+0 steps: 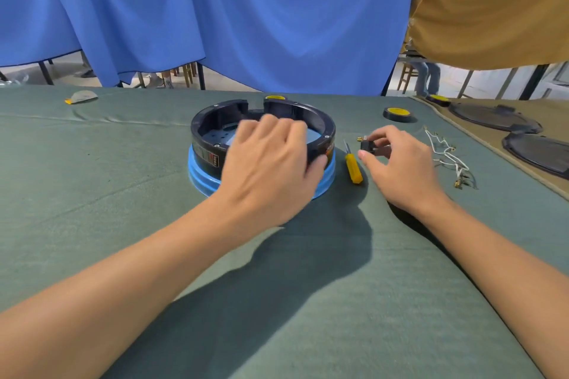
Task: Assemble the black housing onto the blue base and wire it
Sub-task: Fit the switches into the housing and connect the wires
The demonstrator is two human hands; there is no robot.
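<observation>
A dull green felt cloth (308,301) covers the worktable. Behind it hangs a pleated blue curtain (215,15), with a mustard-brown drape (492,3) to the right; chair and table legs show beneath them.

The black ring-shaped plastic housing (200,135) sits on the round blue base (200,174) at the middle of the cloth. The left hand (271,169) grips its near rim, fingers curled inside and thumb on the outer wall, hiding that side. The right hand (403,169) pinches a small black part with a brass terminal (368,144), mostly covered by the fingers and too small to identify. A yellow-handled screwdriver (353,168) lies between the base and the right hand, and thin white wires with brass ends (446,154) lie further right.
</observation>
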